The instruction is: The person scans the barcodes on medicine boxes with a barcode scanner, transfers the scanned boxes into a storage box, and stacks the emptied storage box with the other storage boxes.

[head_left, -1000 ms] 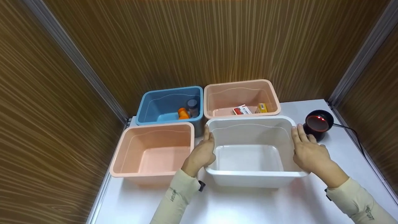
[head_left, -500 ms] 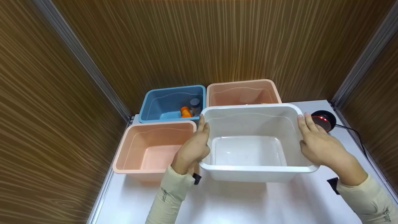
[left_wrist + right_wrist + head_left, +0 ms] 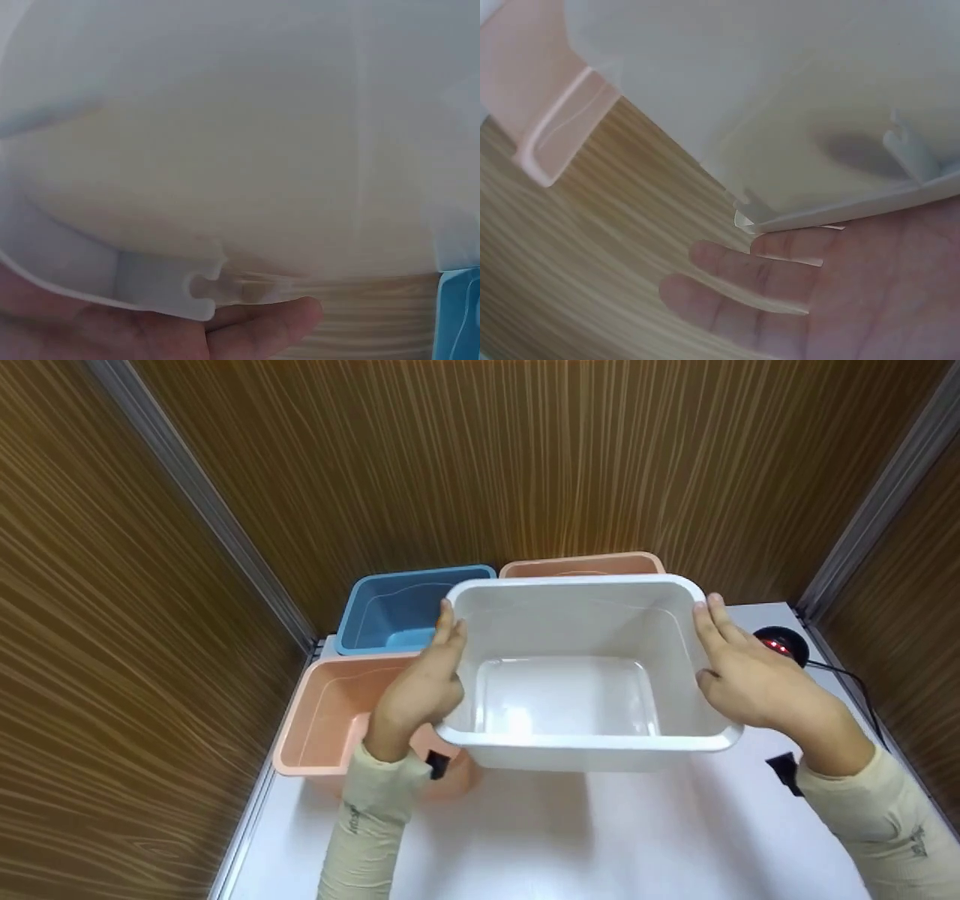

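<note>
A large white plastic bin (image 3: 566, 697) is raised over the table and hides part of what stands behind it. My left hand (image 3: 420, 690) holds its left rim, with the thumb over the edge and the fingers extended along the outside. On the opposite rim, my right hand (image 3: 757, 682) holds it in the same way. In the right wrist view, extended fingers (image 3: 742, 307) lie below the rim flange. The left wrist view has fingers (image 3: 262, 330) under the flange; that thumb is hidden there. Nothing shows inside the bin.
A blue bin (image 3: 367, 615) and a peach bin (image 3: 585, 564) stand along the back wall, partly hidden. Another peach bin (image 3: 315, 712) is at front left, behind my left wrist. A black scanner (image 3: 784, 641) with red lights and a cable stands at the right.
Both hands have lifted the white bin off the table, and it has moved up and then left. It now covers the medicine boxes and bottles seen before in the back bins.
</note>
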Demonstrator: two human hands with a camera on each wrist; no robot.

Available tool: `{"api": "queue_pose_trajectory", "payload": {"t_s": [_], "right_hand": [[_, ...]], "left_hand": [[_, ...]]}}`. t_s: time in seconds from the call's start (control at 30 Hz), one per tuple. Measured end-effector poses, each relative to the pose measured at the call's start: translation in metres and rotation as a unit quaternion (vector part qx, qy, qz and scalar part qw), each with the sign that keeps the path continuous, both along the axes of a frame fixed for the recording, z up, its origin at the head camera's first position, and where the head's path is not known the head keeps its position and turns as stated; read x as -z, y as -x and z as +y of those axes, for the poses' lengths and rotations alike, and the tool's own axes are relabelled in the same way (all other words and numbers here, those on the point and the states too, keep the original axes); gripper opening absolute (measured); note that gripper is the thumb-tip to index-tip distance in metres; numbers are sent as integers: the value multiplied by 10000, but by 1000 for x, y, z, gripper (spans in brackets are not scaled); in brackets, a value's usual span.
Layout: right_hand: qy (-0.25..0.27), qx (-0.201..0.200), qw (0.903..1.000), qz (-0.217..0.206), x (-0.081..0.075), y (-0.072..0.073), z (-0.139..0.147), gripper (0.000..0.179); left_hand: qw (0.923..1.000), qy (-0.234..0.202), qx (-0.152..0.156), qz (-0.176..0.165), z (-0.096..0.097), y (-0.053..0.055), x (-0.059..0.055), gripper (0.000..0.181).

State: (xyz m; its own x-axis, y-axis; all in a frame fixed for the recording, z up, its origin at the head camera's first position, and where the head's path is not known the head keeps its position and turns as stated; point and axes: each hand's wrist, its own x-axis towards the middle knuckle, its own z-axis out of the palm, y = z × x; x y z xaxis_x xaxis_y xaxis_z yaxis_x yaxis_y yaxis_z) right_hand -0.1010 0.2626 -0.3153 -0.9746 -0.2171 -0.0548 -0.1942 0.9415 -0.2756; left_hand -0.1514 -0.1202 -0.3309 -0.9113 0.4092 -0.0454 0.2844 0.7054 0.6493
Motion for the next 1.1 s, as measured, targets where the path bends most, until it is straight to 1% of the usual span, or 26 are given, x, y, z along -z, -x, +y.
{"api": "queue_pose_trajectory", "payload": {"t_s": [0.2, 0.4, 0.53, 0.63, 0.77, 0.87, 1.1], "right_hand": [[126, -82, 9999, -4, -15, 13, -22, 78], [350, -274, 9990, 76, -27, 27, -48, 79], [422, -435, 9980, 156, -33, 39, -66, 80], [457, -513, 9975, 187, -36, 47, -78, 81], [514, -488, 9975, 69, -37, 54, -93, 84], [522, -468, 9975, -3, -37, 57, -106, 84], [585, -531, 9969, -34, -38, 61, -139, 84]], "left_hand": [[9994, 58, 20, 344, -26, 5, -14, 87], [9960, 165, 250, 841, -58, 13, -26, 81], [9941, 226, 195, 1046, -79, 19, -32, 76], [9954, 180, 16, 941, -92, 23, -35, 76], [9955, 221, -69, 918, -108, 27, -38, 76], [9947, 335, -44, 975, -120, 26, -42, 76], [9950, 361, 81, 929, -156, 20, -54, 75]]}}
